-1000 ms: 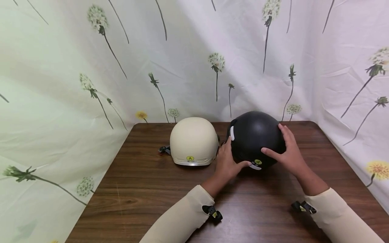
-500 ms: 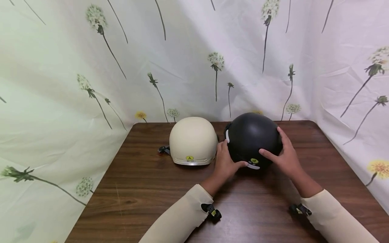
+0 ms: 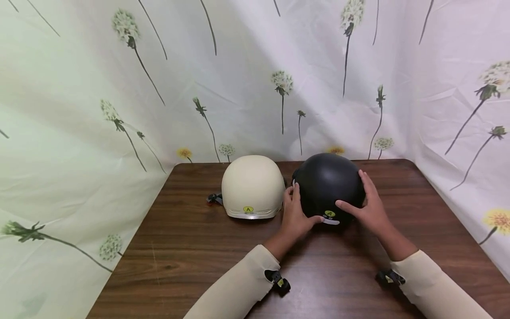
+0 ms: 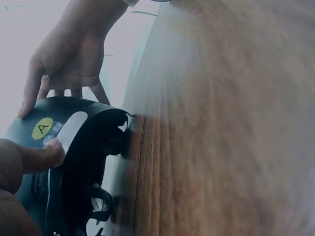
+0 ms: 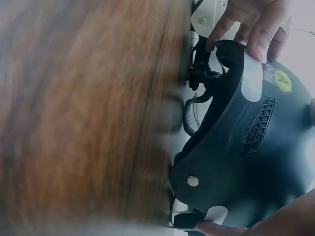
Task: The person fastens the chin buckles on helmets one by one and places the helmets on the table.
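Note:
A black helmet (image 3: pixel 328 184), dome up, is held between both hands at the back of the table, right of centre. My left hand (image 3: pixel 295 219) grips its left front rim, thumb on the white strip below a round yellow "A" sticker (image 3: pixel 330 213). Fingers of my right hand (image 3: pixel 370 208) spread round the right side, with the thumb across the front of the dome. From the right wrist view, the helmet (image 5: pixel 236 167) shows vents, a rivet and a dark strap (image 5: pixel 194 115) hanging below the rim, close over the wood. Beside it stands a cream helmet (image 3: pixel 252 186), also with an "A" sticker.
The dark wooden table (image 3: pixel 191 266) reaches back to a white curtain (image 3: pixel 239 88) printed with dandelions. A black buckle and strap (image 3: pixel 215 199) stick out left of the cream helmet. Black wrist devices (image 3: pixel 279 282) sit at both sleeve cuffs.
Both hands have moved the black helmet a little left and down, closer beside the cream helmet. It has turned slightly, its front sticker shifting left. The cream helmet stays in place.

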Demonstrator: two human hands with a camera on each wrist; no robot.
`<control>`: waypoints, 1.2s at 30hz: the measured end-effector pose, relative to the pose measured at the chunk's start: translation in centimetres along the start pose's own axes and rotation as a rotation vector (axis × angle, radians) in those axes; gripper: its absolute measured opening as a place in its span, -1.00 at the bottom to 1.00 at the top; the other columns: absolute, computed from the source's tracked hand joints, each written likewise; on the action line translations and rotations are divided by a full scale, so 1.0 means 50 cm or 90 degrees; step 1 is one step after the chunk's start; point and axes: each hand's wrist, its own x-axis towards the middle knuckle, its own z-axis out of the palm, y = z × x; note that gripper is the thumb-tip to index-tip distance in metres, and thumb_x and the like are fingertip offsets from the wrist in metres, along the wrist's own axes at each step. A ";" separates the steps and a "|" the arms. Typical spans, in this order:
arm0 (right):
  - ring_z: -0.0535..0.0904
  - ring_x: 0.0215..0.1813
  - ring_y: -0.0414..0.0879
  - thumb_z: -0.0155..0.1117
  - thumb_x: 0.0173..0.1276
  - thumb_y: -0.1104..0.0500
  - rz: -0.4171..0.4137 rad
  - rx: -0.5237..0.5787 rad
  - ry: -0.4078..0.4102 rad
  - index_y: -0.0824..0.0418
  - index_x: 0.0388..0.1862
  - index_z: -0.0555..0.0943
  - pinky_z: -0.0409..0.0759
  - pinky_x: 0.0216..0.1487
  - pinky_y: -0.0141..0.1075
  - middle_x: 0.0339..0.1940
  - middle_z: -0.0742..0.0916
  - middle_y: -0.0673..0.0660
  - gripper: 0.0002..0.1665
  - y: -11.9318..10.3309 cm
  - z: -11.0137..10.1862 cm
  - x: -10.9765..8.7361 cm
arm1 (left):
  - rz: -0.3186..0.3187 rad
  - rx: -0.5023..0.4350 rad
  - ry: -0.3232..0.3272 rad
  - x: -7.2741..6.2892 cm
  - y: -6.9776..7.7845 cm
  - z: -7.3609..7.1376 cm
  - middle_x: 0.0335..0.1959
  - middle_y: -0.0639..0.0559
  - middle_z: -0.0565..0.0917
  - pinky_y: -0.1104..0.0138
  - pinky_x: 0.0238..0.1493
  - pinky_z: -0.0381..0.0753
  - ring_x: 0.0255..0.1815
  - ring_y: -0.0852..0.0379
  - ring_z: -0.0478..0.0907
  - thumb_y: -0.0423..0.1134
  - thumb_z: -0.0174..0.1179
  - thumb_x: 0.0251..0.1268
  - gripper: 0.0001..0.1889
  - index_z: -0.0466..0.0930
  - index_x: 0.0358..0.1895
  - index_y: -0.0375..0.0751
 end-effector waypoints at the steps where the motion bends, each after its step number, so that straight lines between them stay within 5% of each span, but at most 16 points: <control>1: -0.08 0.83 0.45 0.57 0.42 -0.07 0.001 -0.002 -0.003 -0.08 0.89 -0.21 0.29 0.51 0.55 0.89 -0.13 0.26 0.39 0.001 0.001 0.000 | 0.001 0.007 -0.001 0.001 0.000 0.000 0.78 -0.20 0.04 -0.32 0.54 0.42 0.75 -0.33 0.16 0.14 0.78 -0.06 0.50 -0.17 0.85 0.07; 7: 0.10 0.77 0.50 0.55 0.43 -0.17 0.010 -0.034 -0.012 -0.24 0.88 -0.21 0.45 0.42 0.52 0.88 -0.05 0.31 0.36 0.002 0.005 -0.003 | -0.016 0.025 -0.028 0.009 -0.010 -0.001 0.85 -0.13 -0.01 -0.42 0.57 0.31 0.80 -0.40 0.02 0.18 0.74 0.00 0.50 -0.27 0.85 0.15; 19: 0.09 0.78 0.50 0.54 0.44 -0.18 0.027 -0.034 -0.012 -0.09 0.89 -0.22 0.38 0.50 0.50 0.87 -0.05 0.35 0.38 0.011 0.014 -0.002 | -0.071 0.011 -0.065 0.003 0.005 -0.010 0.86 -0.16 -0.08 -0.48 0.60 0.17 0.84 -0.36 -0.06 0.10 0.69 0.14 0.45 -0.34 0.85 0.09; 27: 0.17 0.73 0.56 0.53 0.44 -0.20 0.035 -0.044 -0.005 -0.10 0.89 -0.17 0.37 0.52 0.49 0.83 0.05 0.46 0.35 0.014 0.019 -0.004 | -0.074 -0.032 -0.048 -0.017 0.032 -0.027 0.84 -0.23 -0.02 -0.48 0.60 0.17 0.83 -0.40 -0.05 0.00 0.70 0.13 0.40 -0.22 0.84 -0.07; 36: 0.08 0.77 0.53 0.53 0.45 -0.17 0.043 -0.015 -0.018 -0.14 0.89 -0.19 0.27 0.59 0.47 0.84 0.00 0.44 0.35 0.018 0.020 -0.003 | -0.103 -0.037 -0.076 -0.038 0.098 -0.075 0.83 -0.31 -0.05 -0.41 0.67 0.12 0.83 -0.42 -0.11 -0.09 0.65 0.23 0.32 -0.21 0.82 -0.25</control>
